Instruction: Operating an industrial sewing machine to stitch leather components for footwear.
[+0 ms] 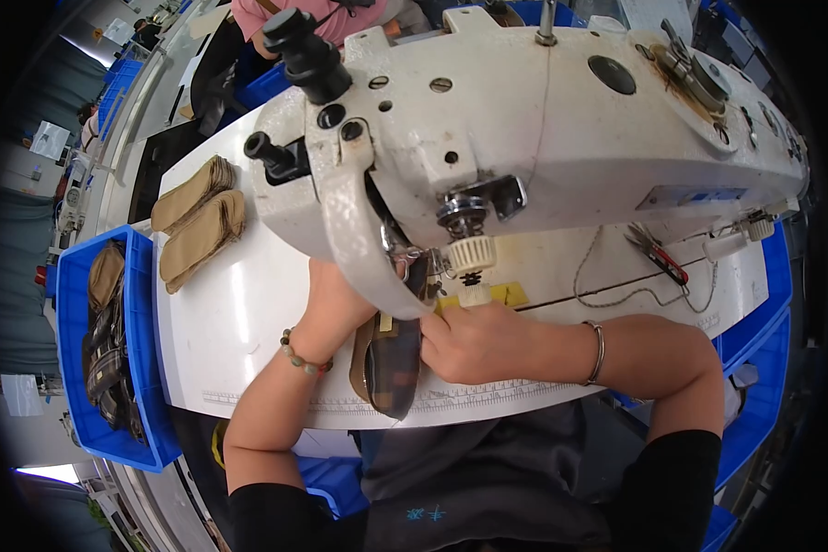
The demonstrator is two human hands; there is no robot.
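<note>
A dark, long fabric piece with a tan edge (394, 373) lies under the head of a white sewing machine (488, 110) and hangs toward the table's front edge. My left hand (339, 293) is at its left side, close to the needle area. The machine's curved lever covers most of the left fingers, so their grip is hidden. My right hand (474, 342) is on the other side, its fingers curled and pressed against the fabric's right edge. A yellow plate (501, 296) shows just beyond the right hand.
Two stacks of tan fabric pieces (202, 235) lie on the white table (221, 340) at left. Beside it, a blue bin (161, 368) holds dark and tan pieces. Red-handled thread snips (658, 253) and a grey cord (607, 302) lie right. Another person (377, 18) sits beyond the machine.
</note>
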